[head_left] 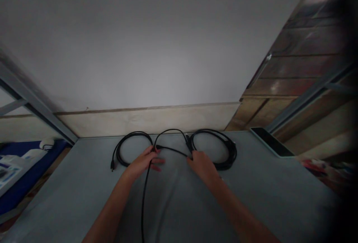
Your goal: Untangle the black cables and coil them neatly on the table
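Observation:
Two coils of black cable lie on the grey tabletop (84, 183). My left hand (145, 161) is beside the left cable coil (119, 150), pinching black cable between thumb and forefinger while its other fingers are spread. A plug end (112, 165) hangs off that coil's left side. My right hand (201, 161) is closed on cable at the left edge of the right cable coil (232, 151). Between the hands, a loose cable length (173, 150) bridges across, and another strand (143, 205) runs from my left hand toward the front edge.
A phone-like dark slab with a pale green edge (271, 142) lies at the back right. Metal frame bars (41, 109) rise at both sides. Behind the table stands a pale wall (156, 49). Papers on a blue surface (53, 157) sit at far left.

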